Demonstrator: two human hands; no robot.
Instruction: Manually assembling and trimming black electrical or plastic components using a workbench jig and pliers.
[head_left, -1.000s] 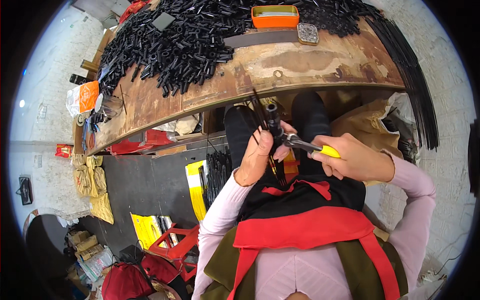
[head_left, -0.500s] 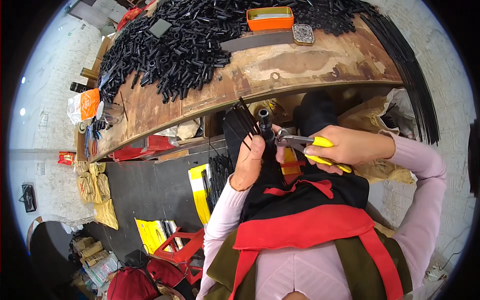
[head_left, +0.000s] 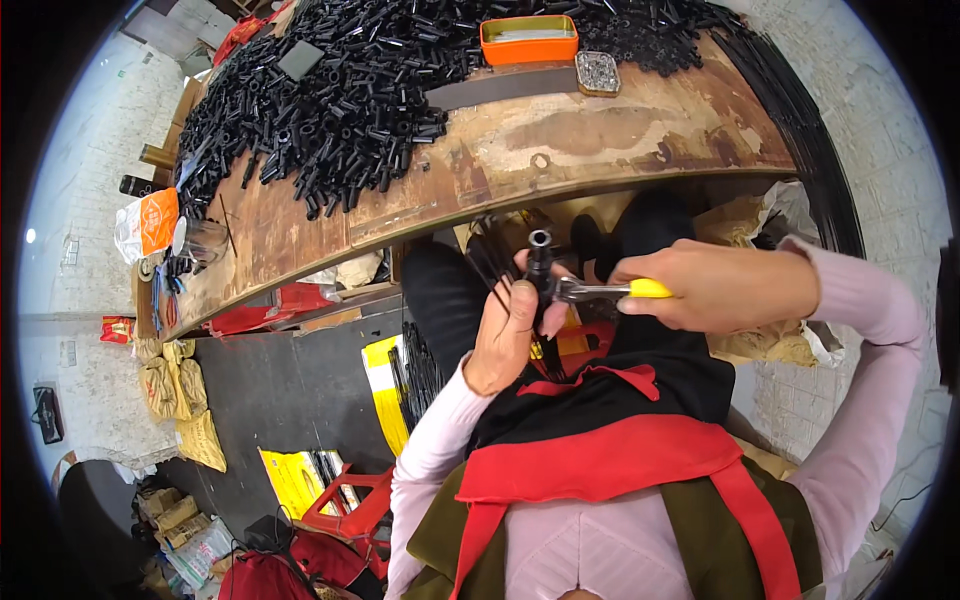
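My left hand is closed round a black tubular part that stands upright with its hollow end up. Several thin black rods stick out from the same hand beside my thumb. My right hand grips pliers by their yellow handles. The metal jaws of the pliers meet the side of the tubular part just right of my left thumb. Whatever the jaws bite on is too small to tell. Both hands are above my lap, in front of the table edge.
A wooden table arches ahead, with a heap of black tubular parts, an orange tin and a small clear box of metal bits. Long black rods hang over its right end. A red stool stands lower left.
My right hand has turned the pliers so they lie more level, with the handles closer together. The jaws stay by the tubular part, which my left hand still holds.
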